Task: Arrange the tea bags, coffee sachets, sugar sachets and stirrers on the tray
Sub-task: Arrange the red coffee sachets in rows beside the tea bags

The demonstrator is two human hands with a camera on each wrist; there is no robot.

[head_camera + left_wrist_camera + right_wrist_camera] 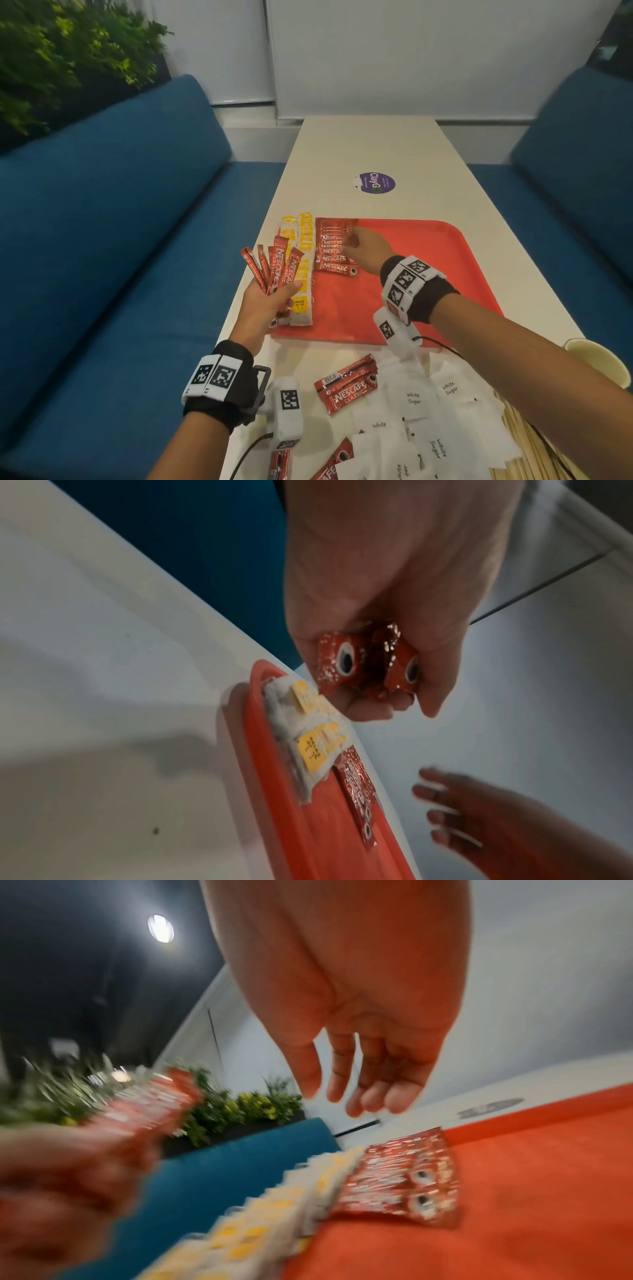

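The left hand (pixel 265 305) grips a fan of coffee sachets (pixel 274 269) above the red tray's (pixel 428 260) left edge. The right hand (pixel 364 250), fingers loose and holding nothing, hovers over the coffee sachet row (pixel 334 255) lying on the tray beside the tea bags (pixel 305 260).

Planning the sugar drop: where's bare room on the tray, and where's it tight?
Free: the tray's whole right half, and the strip in front of the coffee row, right of the tea bags. Tight: the left edge, where the left hand fans sachets and the right hand hangs over the row.
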